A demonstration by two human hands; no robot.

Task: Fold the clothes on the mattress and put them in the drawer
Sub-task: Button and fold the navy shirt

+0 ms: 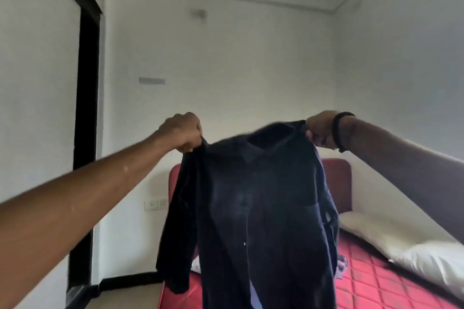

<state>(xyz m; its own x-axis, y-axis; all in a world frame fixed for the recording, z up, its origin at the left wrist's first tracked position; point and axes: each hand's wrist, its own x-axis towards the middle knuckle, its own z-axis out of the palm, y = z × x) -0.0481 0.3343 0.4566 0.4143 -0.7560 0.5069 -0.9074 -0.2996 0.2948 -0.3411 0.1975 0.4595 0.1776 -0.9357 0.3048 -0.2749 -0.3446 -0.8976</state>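
My left hand point(184, 134) is curled tight on one shoulder of the dark shirt point(251, 208). My right hand point(320, 130) is curled tight on the other shoulder. The picture is too blurry to show each of my fingers, but both hands are closed on the cloth. There is a black band point(337, 130) on my right wrist.

The shirt hangs in the air between my hands, out in front of me. It hangs long and open, with one sleeve down on the left. It has buttons down the front. It is over the red mattress point(376, 281), not lying on it.

I think I have only just begun. This shirt is not folded yet. I will have to lay it flat, or fold it in the air, and then carry it to the drawer. I cannot see any drawer from here.

On the right side of the mattress lies a white pillow point(414, 253). A small bit of other cloth point(342, 267) peeks out just right of the shirt, so more may be left to fold.
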